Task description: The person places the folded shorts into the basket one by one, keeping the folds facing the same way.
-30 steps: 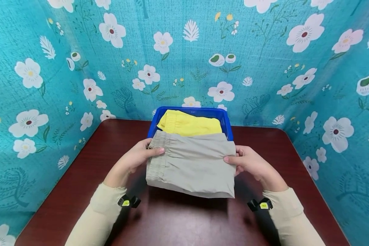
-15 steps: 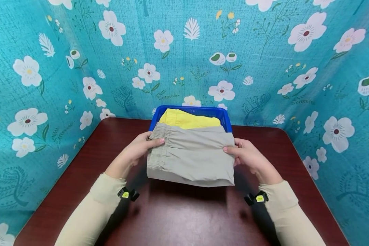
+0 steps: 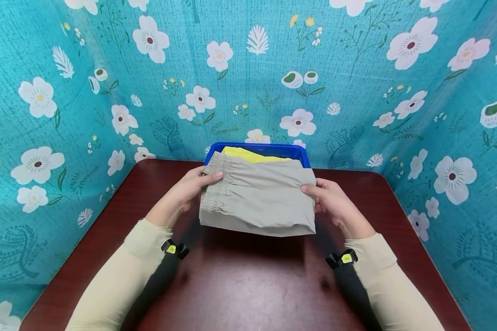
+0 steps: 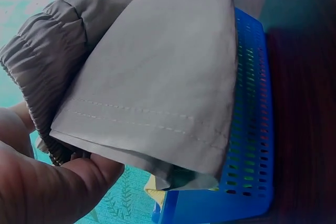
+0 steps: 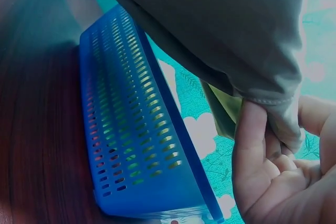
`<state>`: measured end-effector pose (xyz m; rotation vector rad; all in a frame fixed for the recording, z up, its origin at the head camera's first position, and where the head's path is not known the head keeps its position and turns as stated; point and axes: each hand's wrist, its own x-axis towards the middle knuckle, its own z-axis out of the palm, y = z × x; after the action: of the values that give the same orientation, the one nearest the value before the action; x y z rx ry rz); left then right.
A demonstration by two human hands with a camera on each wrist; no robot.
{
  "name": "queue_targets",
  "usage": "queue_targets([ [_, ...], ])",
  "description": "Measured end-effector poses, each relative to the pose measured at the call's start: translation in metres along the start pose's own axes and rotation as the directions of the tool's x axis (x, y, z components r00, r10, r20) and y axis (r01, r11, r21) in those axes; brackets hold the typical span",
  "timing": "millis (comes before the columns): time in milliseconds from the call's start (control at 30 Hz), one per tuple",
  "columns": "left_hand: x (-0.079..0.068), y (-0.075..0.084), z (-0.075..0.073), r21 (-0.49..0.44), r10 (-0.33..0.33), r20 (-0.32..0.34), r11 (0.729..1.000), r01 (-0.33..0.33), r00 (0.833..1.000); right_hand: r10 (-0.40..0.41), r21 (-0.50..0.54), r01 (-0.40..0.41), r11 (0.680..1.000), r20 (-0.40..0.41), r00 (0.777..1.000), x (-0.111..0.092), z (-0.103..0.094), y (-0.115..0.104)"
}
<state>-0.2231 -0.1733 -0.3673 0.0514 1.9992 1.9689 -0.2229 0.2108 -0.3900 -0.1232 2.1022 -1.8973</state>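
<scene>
Folded grey pants with a gathered elastic waistband are held up level in front of me, between both hands. My left hand pinches the waistband end, thumb on top and fingers underneath. At the opposite end, my right hand grips the folded edge in the same way. The pants overlap the front of a blue plastic basket in the head view. A folded yellow garment inside it shows only as a strip. In the left wrist view, a double-stitched hem hangs beside the waistband.
The basket's slotted side shows beneath the pants in the right wrist view, with colours behind its slots. It stands at the back of a dark red-brown table. A flowered teal curtain surrounds the table's back and sides.
Both hands have carried the grey pants away from me toward the back, farther over the basket. More of the yellow garment and the basket is now covered in the head view.
</scene>
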Motion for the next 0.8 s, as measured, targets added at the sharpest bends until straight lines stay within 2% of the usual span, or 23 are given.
queue_targets([
  [267,0.006,0.01,0.003,-0.019,-0.012,-0.017,1.0,0.011,1.0,-0.003,0.064,0.005,0.998,-0.035,0.999,0.007,-0.003,-0.001],
  [600,0.024,0.02,0.003,-0.047,-0.01,-0.091,0.999,0.005,0.996,0.01,0.049,-0.006,0.999,-0.078,0.997,0.025,-0.005,-0.014],
  [800,0.035,0.026,0.002,-0.054,-0.02,-0.107,0.998,0.014,0.994,0.036,0.102,-0.029,0.994,-0.069,0.997,0.035,-0.005,-0.019],
])
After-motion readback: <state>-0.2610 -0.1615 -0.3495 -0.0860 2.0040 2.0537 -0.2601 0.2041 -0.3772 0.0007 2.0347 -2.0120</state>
